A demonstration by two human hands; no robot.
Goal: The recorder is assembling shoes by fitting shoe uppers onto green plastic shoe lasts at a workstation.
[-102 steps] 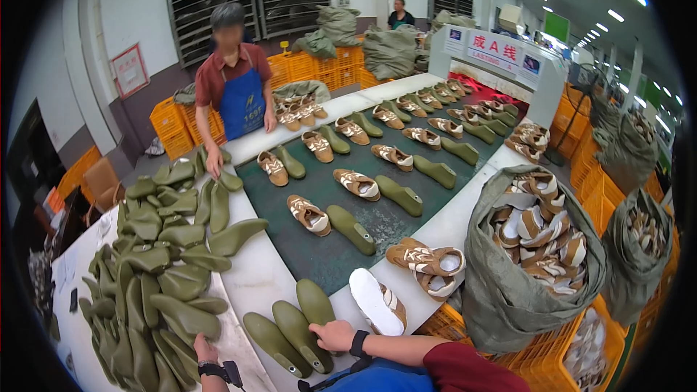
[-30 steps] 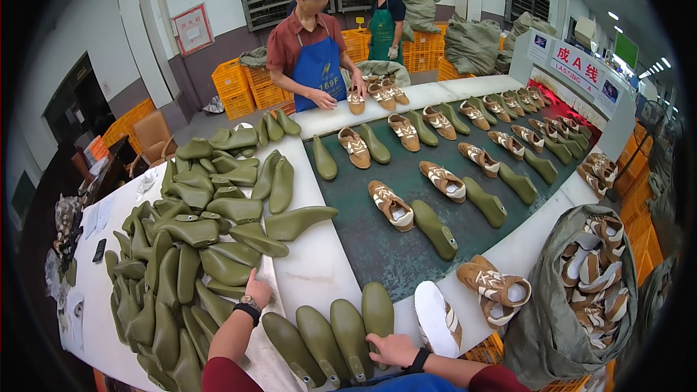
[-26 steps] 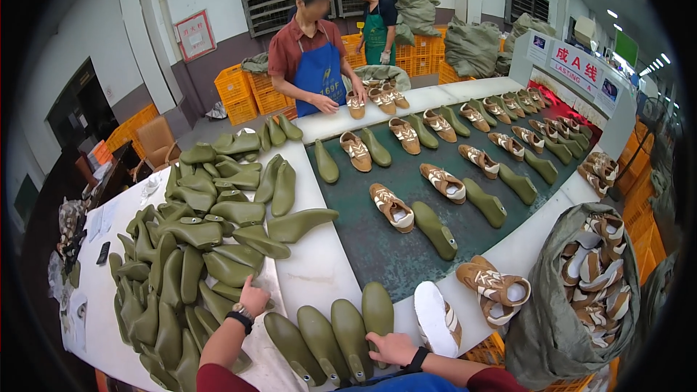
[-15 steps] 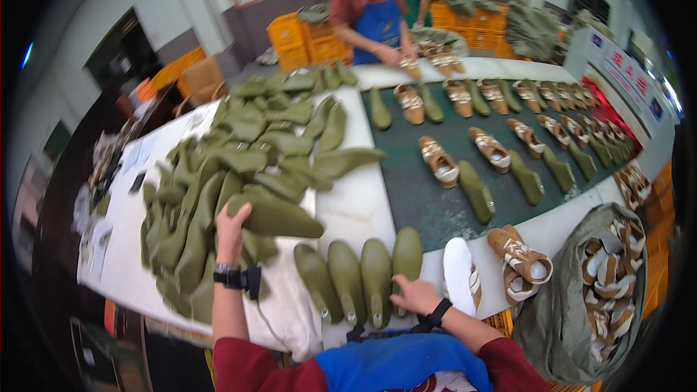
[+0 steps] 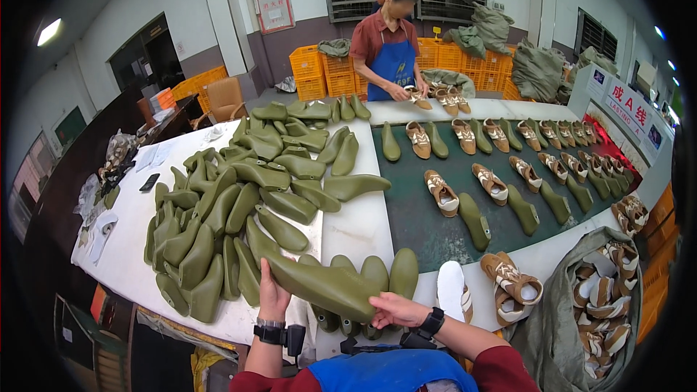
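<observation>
An olive-green shoe last is held up over the front of the table, its narrow end toward the upper left. My left hand grips its underside near the left end. At the other end, my right hand pinches the last with fingers and thumb. Partly hidden behind it stand several more lasts in a row at the table's front edge. A large pile of loose lasts spreads to the left. Beside my right hand lie a white insole and brown-and-white sneakers.
A green conveyor belt carries rows of sneakers and lasts toward the right. An open grey sack of sneakers stands at my right. Across the belt a co-worker in a blue apron handles a shoe. Orange crates line the back wall.
The last in my left hand has come right and nearer, away from the pile. My right hand has left the standing row and now holds this last's other end. My view has tilted upward.
</observation>
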